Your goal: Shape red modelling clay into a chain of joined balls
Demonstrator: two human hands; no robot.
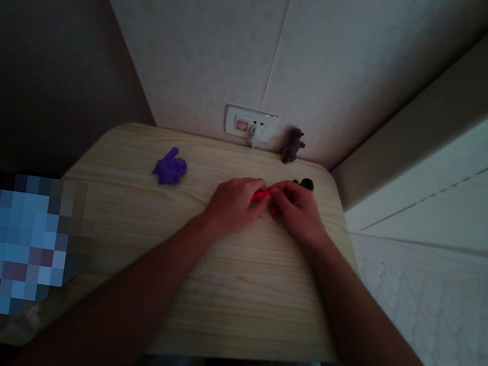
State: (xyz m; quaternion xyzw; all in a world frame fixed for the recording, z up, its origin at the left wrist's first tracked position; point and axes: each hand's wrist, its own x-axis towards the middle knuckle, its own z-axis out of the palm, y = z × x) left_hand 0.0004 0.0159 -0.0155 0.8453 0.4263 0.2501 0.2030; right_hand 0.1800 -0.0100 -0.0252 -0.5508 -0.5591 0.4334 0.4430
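Observation:
Over the middle of the wooden table (230, 278), both of my hands meet around a small bright red piece (261, 195) that looks like modelling clay. My left hand (238, 200) is closed on its left side, with the fingers curled round it. From the right, my right hand (297, 209) pinches the same piece between thumb and fingers. Most of the red piece is hidden by the fingers, so its full shape cannot be made out. Just behind my right hand lies a black lump (306, 184), partly covered by the hand.
A purple clay-like figure (170, 166) lies at the table's back left. A brown figure (293, 146) stands at the back edge against the wall. A socket (250, 124) with a white plug is on the wall. A pixelated blue area (17, 248) covers the lower left.

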